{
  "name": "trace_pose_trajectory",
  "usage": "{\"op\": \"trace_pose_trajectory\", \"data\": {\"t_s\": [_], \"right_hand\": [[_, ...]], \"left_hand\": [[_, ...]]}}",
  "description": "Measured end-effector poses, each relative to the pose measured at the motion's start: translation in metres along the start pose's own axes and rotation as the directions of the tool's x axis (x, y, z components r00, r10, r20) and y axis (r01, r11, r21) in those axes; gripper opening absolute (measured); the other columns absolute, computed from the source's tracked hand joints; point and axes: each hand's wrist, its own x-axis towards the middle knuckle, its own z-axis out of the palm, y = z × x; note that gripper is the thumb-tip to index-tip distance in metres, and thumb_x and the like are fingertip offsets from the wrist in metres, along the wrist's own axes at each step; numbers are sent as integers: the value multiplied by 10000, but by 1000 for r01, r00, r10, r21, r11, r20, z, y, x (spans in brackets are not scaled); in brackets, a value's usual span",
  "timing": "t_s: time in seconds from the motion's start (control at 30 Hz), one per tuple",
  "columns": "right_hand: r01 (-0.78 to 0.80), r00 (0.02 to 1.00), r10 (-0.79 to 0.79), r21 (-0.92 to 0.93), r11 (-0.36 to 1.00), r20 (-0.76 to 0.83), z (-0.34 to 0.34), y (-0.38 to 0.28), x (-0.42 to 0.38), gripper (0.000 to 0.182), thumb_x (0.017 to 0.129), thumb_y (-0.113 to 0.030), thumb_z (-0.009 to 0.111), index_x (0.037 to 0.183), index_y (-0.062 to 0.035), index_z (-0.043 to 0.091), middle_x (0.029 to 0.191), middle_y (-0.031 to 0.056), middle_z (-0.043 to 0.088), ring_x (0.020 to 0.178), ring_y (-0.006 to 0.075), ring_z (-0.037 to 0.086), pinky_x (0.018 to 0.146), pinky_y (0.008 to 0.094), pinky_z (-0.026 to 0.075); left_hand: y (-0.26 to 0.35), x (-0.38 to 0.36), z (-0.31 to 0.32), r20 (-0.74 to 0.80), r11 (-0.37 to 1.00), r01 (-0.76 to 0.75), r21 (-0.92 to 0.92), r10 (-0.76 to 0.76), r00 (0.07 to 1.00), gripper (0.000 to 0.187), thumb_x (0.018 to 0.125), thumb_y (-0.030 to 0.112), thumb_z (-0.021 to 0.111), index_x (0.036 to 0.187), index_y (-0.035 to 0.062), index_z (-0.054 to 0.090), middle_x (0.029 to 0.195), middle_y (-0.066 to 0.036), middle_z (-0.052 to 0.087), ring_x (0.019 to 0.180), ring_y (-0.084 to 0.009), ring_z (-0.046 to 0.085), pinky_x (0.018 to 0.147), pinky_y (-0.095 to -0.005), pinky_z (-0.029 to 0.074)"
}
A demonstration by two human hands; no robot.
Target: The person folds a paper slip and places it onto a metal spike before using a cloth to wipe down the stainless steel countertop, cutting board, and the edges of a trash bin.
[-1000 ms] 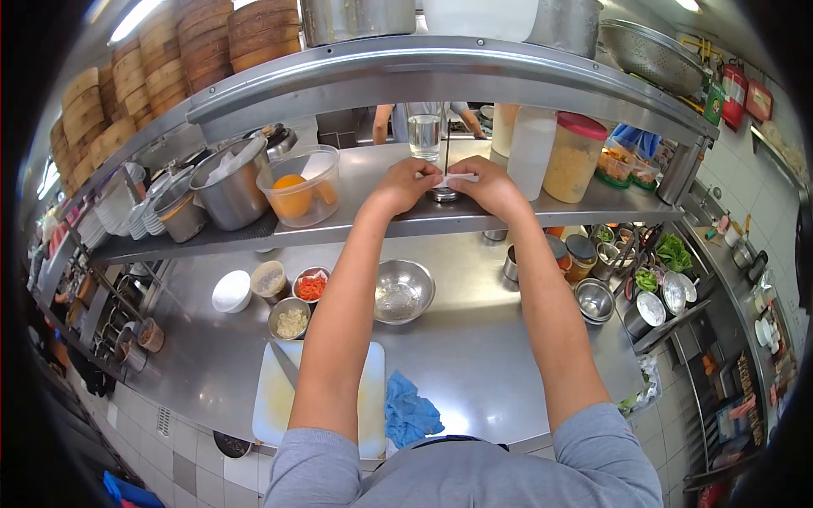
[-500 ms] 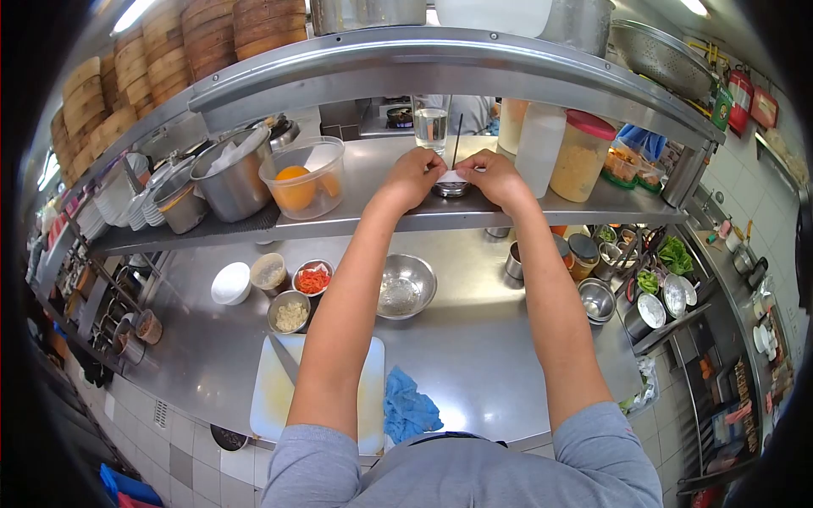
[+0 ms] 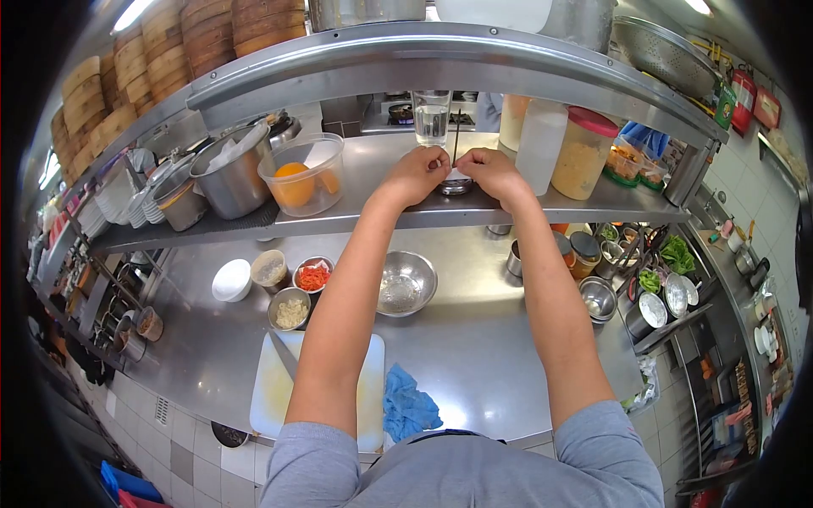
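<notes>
Both my hands reach up to the steel shelf. My left hand (image 3: 417, 176) and my right hand (image 3: 491, 175) are closed in pinches on either side of a small white paper slip (image 3: 458, 175), largely hidden by the fingers. Right at the slip, a thin dark spike (image 3: 457, 140) stands upright over a round shiny metal base (image 3: 455, 187) on the shelf. Behind my left hand is a glass of clear liquid (image 3: 432, 123). To the right of my right hand stands a white bottle (image 3: 540, 151).
On the shelf are a clear tub with oranges (image 3: 292, 186) and a red-lidded jar (image 3: 583, 157). Below lie a metal bowl (image 3: 406, 286), a cutting board (image 3: 275, 398) with a knife (image 3: 284, 354), a blue cloth (image 3: 408, 400) and bowls of cut red pepper (image 3: 312, 276).
My fingers and the white paper slip have dipped slightly toward the metal base, and less of the slip shows. Both hands stay close to the same spot.
</notes>
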Motion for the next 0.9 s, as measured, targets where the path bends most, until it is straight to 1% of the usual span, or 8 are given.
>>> {"op": "trace_pose_trajectory", "data": {"t_s": [0.2, 0.3, 0.47, 0.53, 0.73, 0.8, 0.83, 0.9], "right_hand": [[-56, 997, 55, 12, 998, 61, -1, -5, 8, 162, 810, -187, 652, 850, -32, 681, 781, 39, 627, 735, 138, 547, 675, 304, 450], [-59, 991, 64, -40, 997, 114, -3, -11, 12, 147, 803, -181, 648, 834, -40, 672, 769, 32, 613, 717, 136, 530, 651, 309, 436], [-140, 970, 169, -167, 976, 175, -14, -32, 12, 181, 768, -194, 665, 862, -40, 678, 772, 40, 623, 721, 150, 548, 657, 334, 447], [-104, 960, 182, -332, 938, 212, -16, -34, 18, 209, 752, -201, 668, 873, -31, 682, 779, 49, 635, 725, 164, 565, 665, 349, 457], [-111, 975, 154, -253, 961, 158, -8, -13, 17, 223, 768, -203, 678, 912, -37, 713, 789, 77, 670, 743, 181, 596, 693, 357, 476], [112, 994, -111, -45, 993, 5, 1, 17, 9, 195, 799, -195, 694, 912, -38, 717, 862, 109, 694, 802, 215, 631, 753, 357, 493], [280, 956, -287, -110, 954, -55, 4, 27, 5, 177, 830, -195, 702, 906, -37, 717, 938, 148, 694, 897, 277, 656, 818, 370, 506], [333, 930, -354, -172, 927, -104, 7, 29, -1, 173, 831, -194, 704, 898, -35, 714, 960, 161, 684, 932, 307, 651, 833, 383, 508]], "left_hand": [[2, 7, 1, 38, 995, 88, -51, -87, 996, 209, 856, 246, 658, 936, 54, 644, 744, -86, 613, 714, -204, 561, 681, -339, 454], [8, 11, -3, 133, 977, 199, -76, -188, 973, 140, 857, 185, 630, 904, 54, 613, 776, -7, 585, 756, -124, 507, 715, -281, 419], [3, 25, -10, 218, 982, 183, -44, -170, 961, 176, 842, 219, 649, 912, 58, 635, 801, -3, 621, 768, -122, 528, 718, -288, 430], [1, 32, -9, 270, 984, 177, 18, -175, 947, 191, 834, 244, 661, 911, 70, 649, 794, 0, 623, 765, -119, 537, 710, -295, 436], [1, 27, -6, 268, 981, 183, 60, -193, 944, 190, 841, 245, 678, 942, 85, 687, 830, -22, 669, 817, -137, 588, 747, -298, 467], [1, 5, 1, 39, 997, 57, -50, -55, 998, 186, 857, 232, 674, 943, 67, 684, 875, -51, 673, 861, -173, 614, 784, -327, 484], [8, -4, 2, -24, 1000, -8, -10, 8, 1000, 192, 867, 222, 665, 950, 50, 685, 951, -109, 680, 929, -247, 641, 830, -361, 492], [13, -5, 3, -55, 994, -43, 101, 49, 997, 199, 865, 223, 665, 959, 49, 689, 984, -131, 679, 949, -289, 642, 847, -378, 491]]}}
